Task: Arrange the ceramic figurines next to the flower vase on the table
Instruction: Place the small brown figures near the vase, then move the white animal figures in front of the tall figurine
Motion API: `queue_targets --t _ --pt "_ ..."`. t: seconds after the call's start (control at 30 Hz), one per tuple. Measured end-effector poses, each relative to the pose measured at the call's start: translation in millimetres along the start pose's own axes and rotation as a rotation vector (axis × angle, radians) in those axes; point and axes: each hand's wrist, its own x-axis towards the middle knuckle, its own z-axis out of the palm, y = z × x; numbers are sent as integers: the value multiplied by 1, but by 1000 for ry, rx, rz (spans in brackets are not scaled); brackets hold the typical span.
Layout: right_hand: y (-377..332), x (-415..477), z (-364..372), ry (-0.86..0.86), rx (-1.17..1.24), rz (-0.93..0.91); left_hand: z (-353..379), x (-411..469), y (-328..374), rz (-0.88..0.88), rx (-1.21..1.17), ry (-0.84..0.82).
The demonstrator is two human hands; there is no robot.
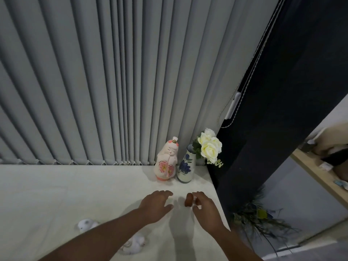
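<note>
**At the tabletop's far right corner: seating the small brown piece**

In front of the flower vase (185, 167), near the right edge of the tabletop (56, 194), our right hand (206, 210) pinches a small brown figurine (188, 200) between thumb and fingers (197, 194). Whether its base already touches the surface we cannot tell. Our left hand (157, 205) hovers just beside it, fingers loosely spread and holding nothing.

The doll figurine (166, 162) in the pink-flowered robe already stands upright, just beside the vase on its left. Two white figurines (86, 224) lie nearer us, partly hidden under our left forearm, well apart from the vase.

To do this step well, we judge we should lower the brown piece straight down until its base sits flat, then ease the pinch off without a sideways drag. The vase looks narrow and top-heavy with its white roses (210, 146), so we should keep our knuckles away from it. The spare left hand can steady the piece if it rocks.
</note>
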Motion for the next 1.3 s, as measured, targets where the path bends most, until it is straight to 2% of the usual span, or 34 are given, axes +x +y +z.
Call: queue_targets --t 0.13,0.4,0.57,0.67,0.83,1.03,1.17,1.3 --pt "-19 -24 23 -52 18 -65 -11 -37 -24 -20 9 40" --pt "-72 -65 85 -172 148 -51 -26 -103 -71 -38 96 140" --pt "-99 -80 122 -241 144 -46 -36 -136 -104 -73 45 211" --pt "-113 -86 138 -209 170 -80 -39 -150 -116 -51 13 212" --pt "-119 -93 163 -74 4 -141 -39 -160 -130 45 57 163" --pt "-124 -91 180 20 -102 -75 -38 -161 -156 117 174 104" --pt "-127 -92 189 84 -129 -2 -40 -159 -168 72 194 55" --pt "-129 -91 192 78 -170 20 -42 -157 -176 12 187 -30"
